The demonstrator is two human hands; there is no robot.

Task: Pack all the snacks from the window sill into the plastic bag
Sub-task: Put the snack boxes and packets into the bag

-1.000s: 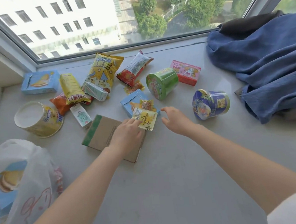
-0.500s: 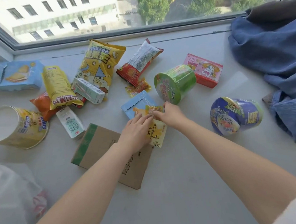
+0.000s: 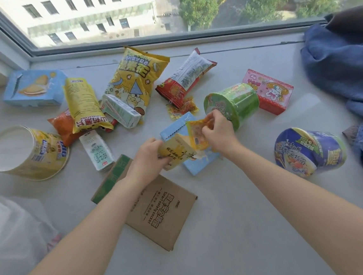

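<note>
Snacks lay scattered over the window sill (image 3: 236,230), from the back edge by the glass toward its middle. My left hand (image 3: 147,159) now gripped the pale yellow packet (image 3: 178,151), lifted off the blue box (image 3: 196,164) it had rested on a moment before. My right hand (image 3: 218,132), earlier only reaching in, pinched the orange sachet (image 3: 198,134). Plastic bag (image 3: 13,230) sat at the sill's left front corner.

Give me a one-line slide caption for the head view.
Left hand grips a yellow packet, right hand pinches an orange packet above scattered snacks on the window sill.
</note>
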